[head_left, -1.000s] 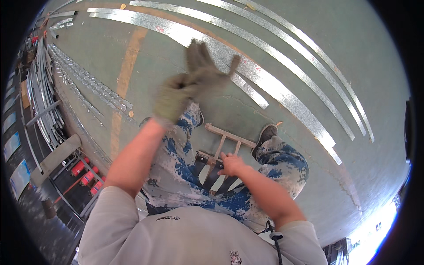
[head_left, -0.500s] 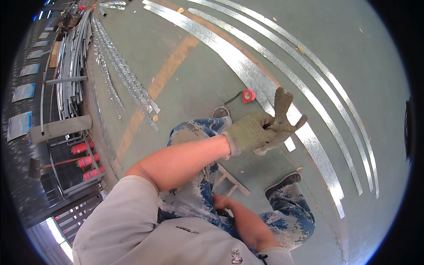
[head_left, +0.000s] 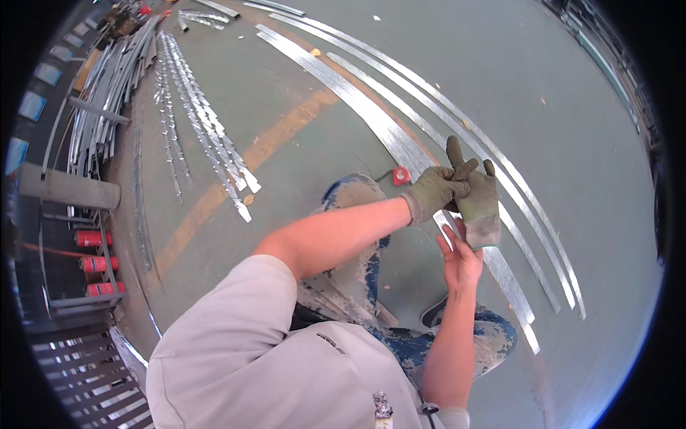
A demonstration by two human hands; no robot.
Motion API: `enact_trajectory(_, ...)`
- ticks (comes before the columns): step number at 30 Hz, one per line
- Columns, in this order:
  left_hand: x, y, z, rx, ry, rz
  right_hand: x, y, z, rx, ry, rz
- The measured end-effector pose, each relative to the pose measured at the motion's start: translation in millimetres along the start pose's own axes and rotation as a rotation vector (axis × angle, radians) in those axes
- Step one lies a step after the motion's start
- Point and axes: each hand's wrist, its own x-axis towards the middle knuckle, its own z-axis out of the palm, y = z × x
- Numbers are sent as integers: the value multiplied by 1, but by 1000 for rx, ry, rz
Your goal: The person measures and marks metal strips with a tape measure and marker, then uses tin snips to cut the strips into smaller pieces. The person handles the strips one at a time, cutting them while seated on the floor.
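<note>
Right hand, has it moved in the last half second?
Yes: against the red tape measure, the right hand has moved forward and rightward, to the held glove.

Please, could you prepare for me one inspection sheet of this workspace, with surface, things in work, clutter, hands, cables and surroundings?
Surface: greenish floor with an orange band.
Job's things: loose glove, held up in front of the person.
Clutter: long flat metal strips, jagged-edged metal strips and a red tape measure, all on the floor.
Hands: left hand gloved, gripping the loose glove; right hand bare, at its cuff; whether any fingers are inside cannot be told.
Cables: nothing seen for certain.
Surroundings: stacked metal lengths and red cylinders at the left.
</note>
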Motion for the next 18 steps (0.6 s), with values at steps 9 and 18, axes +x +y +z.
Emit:
enact_trajectory(9, -59, -32, -14, -82, 31, -20, -54, -5, -41, 4, -15, 16)
enact_trajectory(18, -92, -47, -20, 1240, 140, -72, -80, -11, -29, -154, 93, -209)
